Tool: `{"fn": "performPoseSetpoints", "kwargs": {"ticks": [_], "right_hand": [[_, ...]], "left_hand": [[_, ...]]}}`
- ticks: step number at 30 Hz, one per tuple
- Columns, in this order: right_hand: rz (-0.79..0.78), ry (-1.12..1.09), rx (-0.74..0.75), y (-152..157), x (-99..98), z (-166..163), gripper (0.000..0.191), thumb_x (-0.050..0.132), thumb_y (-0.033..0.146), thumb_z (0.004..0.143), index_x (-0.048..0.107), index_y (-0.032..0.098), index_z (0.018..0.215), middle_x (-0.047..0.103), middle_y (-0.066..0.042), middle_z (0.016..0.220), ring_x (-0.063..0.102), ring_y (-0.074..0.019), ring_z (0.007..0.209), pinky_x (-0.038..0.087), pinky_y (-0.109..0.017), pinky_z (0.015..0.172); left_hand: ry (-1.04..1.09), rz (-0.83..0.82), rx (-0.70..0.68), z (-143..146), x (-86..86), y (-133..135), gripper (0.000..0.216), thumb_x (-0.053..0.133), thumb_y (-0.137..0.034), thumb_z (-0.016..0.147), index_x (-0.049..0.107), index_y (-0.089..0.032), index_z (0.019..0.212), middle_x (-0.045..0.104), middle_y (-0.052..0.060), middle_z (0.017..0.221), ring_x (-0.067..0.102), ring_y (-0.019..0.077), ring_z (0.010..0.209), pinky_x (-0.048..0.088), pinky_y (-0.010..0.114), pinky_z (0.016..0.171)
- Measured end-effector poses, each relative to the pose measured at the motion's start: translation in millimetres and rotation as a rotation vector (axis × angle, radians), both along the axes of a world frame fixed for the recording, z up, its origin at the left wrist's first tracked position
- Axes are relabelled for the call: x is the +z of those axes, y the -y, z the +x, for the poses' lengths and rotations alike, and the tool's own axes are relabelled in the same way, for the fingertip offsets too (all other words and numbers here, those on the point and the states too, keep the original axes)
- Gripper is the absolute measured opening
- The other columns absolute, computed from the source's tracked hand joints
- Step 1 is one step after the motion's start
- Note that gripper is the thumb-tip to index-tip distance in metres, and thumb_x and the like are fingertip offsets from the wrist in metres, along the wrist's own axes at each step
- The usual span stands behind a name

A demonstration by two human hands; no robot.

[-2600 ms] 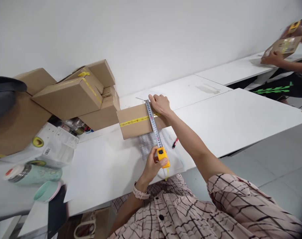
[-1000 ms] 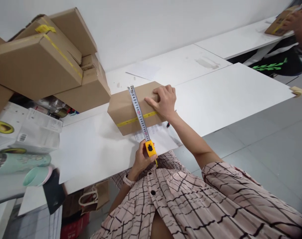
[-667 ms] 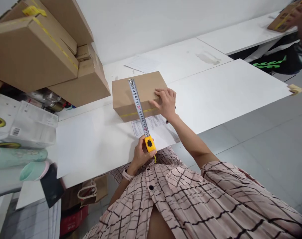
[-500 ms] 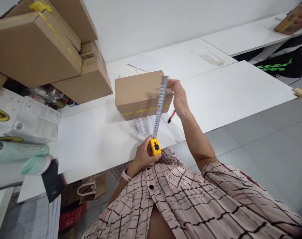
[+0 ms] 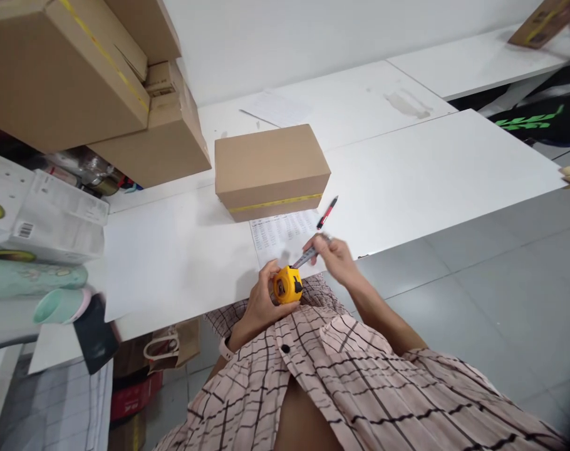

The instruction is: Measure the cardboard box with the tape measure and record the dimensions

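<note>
My left hand [image 5: 262,297] is closed round a yellow tape measure [image 5: 287,285] at the near edge of the white table [image 5: 421,169]. My right hand [image 5: 332,254] pinches the tip of the short length of tape blade [image 5: 306,255] still drawn out. Both hands are close together, just in front of a printed sheet [image 5: 281,232]. Beyond the sheet stands a brown cardboard box [image 5: 270,166] with a yellow tape band, untouched. A red and black pen [image 5: 327,212] lies to the right of the box.
Stacked cardboard boxes [image 5: 78,75] loom at the left. White cartons [image 5: 45,213], a teal bottle [image 5: 36,279] and cup [image 5: 62,305] lie further left. Another person in a dark shirt [image 5: 538,116] holds a box [image 5: 541,24] at the far right table. A loose paper [image 5: 278,108] lies behind.
My right hand left the box and brought the tape's tip back toward the case. The blade has drawn in from spanning the box to a short stub. The box now sits alone.
</note>
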State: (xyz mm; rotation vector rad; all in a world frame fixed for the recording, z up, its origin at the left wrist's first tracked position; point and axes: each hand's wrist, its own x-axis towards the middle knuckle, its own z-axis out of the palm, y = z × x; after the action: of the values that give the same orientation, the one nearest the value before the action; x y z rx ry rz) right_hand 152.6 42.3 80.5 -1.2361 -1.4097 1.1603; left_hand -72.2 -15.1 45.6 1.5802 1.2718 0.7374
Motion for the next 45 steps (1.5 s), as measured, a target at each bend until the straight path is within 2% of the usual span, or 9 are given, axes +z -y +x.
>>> {"fn": "performPoseSetpoints", "kwargs": {"ticks": [5,9,12,17,20,24,29,37,45], "right_hand": [[0.047,0.300,0.103,24.1,-31.9,-20.3,0.057,0.038,0.067,0.098,0.056,0.025,0.064,0.061,-0.004,0.070,0.056,-0.0191,0.065,0.045,-0.034,0.063],[0.029,0.425,-0.190,-0.8,-39.9,1.6,0.053,0.036,0.065,0.099,0.054,0.026,0.068,0.060,-0.003,0.069,0.055,-0.0206,0.065,0.042,-0.034,0.063],[-0.056,0.565,-0.511,-41.1,-44.2,26.7,0.047,0.034,0.062,0.100,0.059,0.025,0.086,0.067,-0.004,0.078,0.062,-0.0232,0.076,0.044,-0.035,0.073],[-0.199,0.867,-0.484,-90.9,-51.2,43.7,0.055,0.047,0.063,0.095,0.053,0.020,0.129,0.075,-0.014,0.102,0.067,-0.0335,0.093,0.045,-0.041,0.081],[-0.196,0.952,-0.406,-94.3,-51.4,44.4,0.048,0.050,0.050,0.096,0.053,0.018,0.132,0.074,-0.018,0.112,0.067,-0.0353,0.097,0.046,-0.042,0.080],[-0.179,0.987,-0.326,-87.6,-47.6,48.9,0.042,0.037,0.027,0.099,0.052,0.016,0.137,0.071,-0.019,0.123,0.067,-0.0335,0.101,0.047,-0.042,0.080],[-0.151,1.070,-0.292,-87.5,-49.0,51.1,0.047,0.032,0.017,0.098,0.051,0.013,0.141,0.070,-0.021,0.121,0.068,-0.0329,0.097,0.047,-0.042,0.078],[-0.134,1.038,-0.305,-90.5,-54.7,50.3,0.042,0.035,0.016,0.098,0.057,0.012,0.133,0.070,-0.021,0.111,0.067,-0.0300,0.090,0.046,-0.041,0.079],[0.043,0.388,-0.359,-67.1,-73.7,89.9,0.038,0.038,0.022,0.092,0.065,0.017,0.120,0.071,-0.006,0.084,0.067,-0.0215,0.077,0.052,-0.037,0.078]], "left_hand": [[-0.075,0.046,-0.028,-3.7,2.4,1.7,0.096,0.088,-0.036,0.069,0.035,-0.028,0.149,0.060,0.012,0.135,0.063,0.0319,0.123,0.053,0.047,0.102],[-0.138,0.287,0.001,-16.4,27.0,-24.5,0.092,0.086,-0.038,0.071,0.035,-0.025,0.146,0.059,0.012,0.135,0.063,0.0309,0.123,0.053,0.047,0.105],[-0.230,0.551,0.057,-26.6,64.2,-69.5,0.080,0.083,-0.038,0.076,0.040,-0.024,0.142,0.057,0.010,0.138,0.061,0.0293,0.124,0.053,0.048,0.105],[-0.369,0.870,0.112,-28.8,119.4,-169.0,0.072,0.083,-0.030,0.077,0.047,-0.019,0.138,0.057,0.009,0.135,0.058,0.0272,0.124,0.049,0.047,0.107],[-0.454,0.844,0.050,-28.9,125.4,-220.2,0.056,0.072,-0.030,0.087,0.051,-0.013,0.136,0.059,0.009,0.132,0.056,0.0279,0.126,0.043,0.052,0.108],[-0.393,0.767,-0.016,-35.2,109.1,-258.1,0.053,0.078,-0.023,0.080,0.059,-0.025,0.130,0.063,0.004,0.136,0.056,0.0272,0.129,0.040,0.051,0.115],[-0.274,0.688,0.050,-38.1,94.4,-257.0,0.063,0.081,-0.022,0.078,0.058,-0.027,0.137,0.064,0.006,0.131,0.059,0.0240,0.122,0.044,0.046,0.112],[-0.416,0.673,0.259,-17.2,88.7,-227.3,0.062,0.077,-0.031,0.082,0.055,-0.032,0.140,0.062,0.007,0.127,0.060,0.0271,0.121,0.049,0.044,0.107],[-0.435,0.608,0.362,-0.2,89.3,-208.3,0.067,0.078,-0.027,0.079,0.055,-0.031,0.141,0.060,0.005,0.127,0.059,0.0236,0.117,0.051,0.044,0.103]]}}
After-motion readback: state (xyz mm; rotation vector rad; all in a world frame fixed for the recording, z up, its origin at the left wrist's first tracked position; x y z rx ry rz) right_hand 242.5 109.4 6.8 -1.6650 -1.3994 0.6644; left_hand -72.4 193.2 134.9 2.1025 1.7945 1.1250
